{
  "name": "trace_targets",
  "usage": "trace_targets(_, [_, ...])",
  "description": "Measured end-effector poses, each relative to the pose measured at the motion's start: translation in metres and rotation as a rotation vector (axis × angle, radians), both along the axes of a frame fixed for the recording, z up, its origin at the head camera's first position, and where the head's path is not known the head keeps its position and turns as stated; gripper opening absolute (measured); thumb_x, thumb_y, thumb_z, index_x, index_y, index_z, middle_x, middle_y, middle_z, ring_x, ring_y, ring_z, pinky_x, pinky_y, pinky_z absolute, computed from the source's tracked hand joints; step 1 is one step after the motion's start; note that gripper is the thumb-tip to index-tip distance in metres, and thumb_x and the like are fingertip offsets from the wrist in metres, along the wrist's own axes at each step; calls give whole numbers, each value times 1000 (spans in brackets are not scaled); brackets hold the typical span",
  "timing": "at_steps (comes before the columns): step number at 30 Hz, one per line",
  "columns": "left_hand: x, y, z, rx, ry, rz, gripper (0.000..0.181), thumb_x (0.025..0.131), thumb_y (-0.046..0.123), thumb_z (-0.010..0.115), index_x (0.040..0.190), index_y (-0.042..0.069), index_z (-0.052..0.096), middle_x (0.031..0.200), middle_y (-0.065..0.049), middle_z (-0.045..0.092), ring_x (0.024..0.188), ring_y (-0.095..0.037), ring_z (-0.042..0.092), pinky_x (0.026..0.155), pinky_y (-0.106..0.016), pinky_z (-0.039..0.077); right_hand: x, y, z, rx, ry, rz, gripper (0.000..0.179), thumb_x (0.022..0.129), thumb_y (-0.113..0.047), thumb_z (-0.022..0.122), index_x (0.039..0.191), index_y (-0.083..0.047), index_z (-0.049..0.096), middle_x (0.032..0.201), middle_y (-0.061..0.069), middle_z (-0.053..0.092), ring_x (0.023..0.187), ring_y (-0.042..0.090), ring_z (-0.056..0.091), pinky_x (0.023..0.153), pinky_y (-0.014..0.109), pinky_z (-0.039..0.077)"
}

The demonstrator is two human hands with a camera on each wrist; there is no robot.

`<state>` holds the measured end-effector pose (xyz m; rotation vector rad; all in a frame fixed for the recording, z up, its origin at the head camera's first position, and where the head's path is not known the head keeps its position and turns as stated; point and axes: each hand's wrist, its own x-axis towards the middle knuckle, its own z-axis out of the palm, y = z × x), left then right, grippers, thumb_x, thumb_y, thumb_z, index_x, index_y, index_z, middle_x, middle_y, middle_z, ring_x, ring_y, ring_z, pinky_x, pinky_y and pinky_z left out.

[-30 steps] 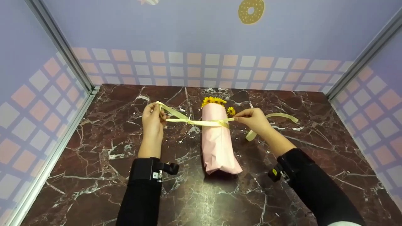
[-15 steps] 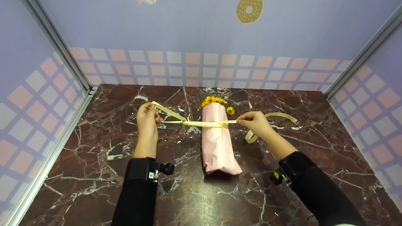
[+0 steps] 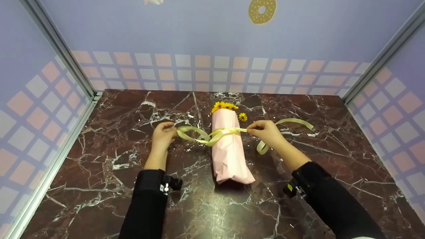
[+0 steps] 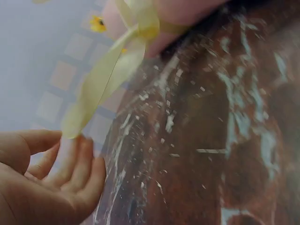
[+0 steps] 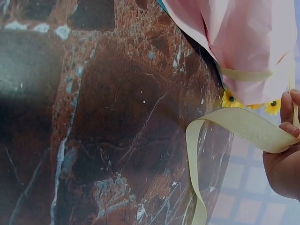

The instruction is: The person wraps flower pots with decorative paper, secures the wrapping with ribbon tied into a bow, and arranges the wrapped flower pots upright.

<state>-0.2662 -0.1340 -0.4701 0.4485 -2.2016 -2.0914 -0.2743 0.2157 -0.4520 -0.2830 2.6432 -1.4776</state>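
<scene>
A bouquet of yellow flowers (image 3: 224,106) wrapped in pink paper (image 3: 229,156) lies on the marble table, tied round its upper part with a pale yellow ribbon (image 3: 217,135). On its left side the ribbon forms a slack loop. My left hand (image 3: 162,136) is beside that loop; in the left wrist view its fingers (image 4: 82,164) are loosely spread, and the loop's tip is at the thumb and fingertips. On the other side, my right hand (image 3: 267,132) pinches the ribbon close to the paper. A long ribbon tail (image 5: 248,126) trails from this hand onto the table.
One yellow flower (image 3: 242,117) sticks out at the bouquet's upper right. The dark marble table (image 3: 113,199) is bounded by a back wall (image 3: 186,39) with printed squares and by side panels in metal frames.
The taut ribbon on the left has gone slack into a rounded loop. My left hand first drew left, then came back toward the bouquet and loosened its fingers. The right hand keeps its pinch.
</scene>
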Motion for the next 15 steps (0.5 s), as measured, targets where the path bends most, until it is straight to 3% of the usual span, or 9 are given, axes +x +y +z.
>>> trace_targets(4, [4,13,2,-231,116,-66,30,87,-2,65,117,-4,63,114,-21,63,100,-28,59,88,-36,49,1,-2,0,-7,9,8,15,92,-9,66,100,1,73,82,12,69,71,16,60,69,36,52])
trace_targets(7, [7,33,6,-307,184,-206,25,85,4,71,109,-1,68,108,-15,67,98,-28,62,87,-38,51,1,-5,0,-12,10,14,15,92,-8,65,100,1,73,84,14,69,76,25,64,73,41,54])
trace_targets(12, [14,68,12,-479,163,-452,35,79,25,82,107,8,71,99,-4,68,82,-20,63,73,-33,54,2,-8,-1,-32,-4,30,16,93,-9,65,102,2,73,88,21,68,85,38,64,76,43,55])
trace_targets(15, [16,79,14,-569,155,-480,30,79,26,82,101,9,72,93,-3,69,75,-16,63,68,-29,52,1,-9,-1,-42,-2,31,16,93,-9,65,102,3,73,90,24,68,81,33,65,72,39,55])
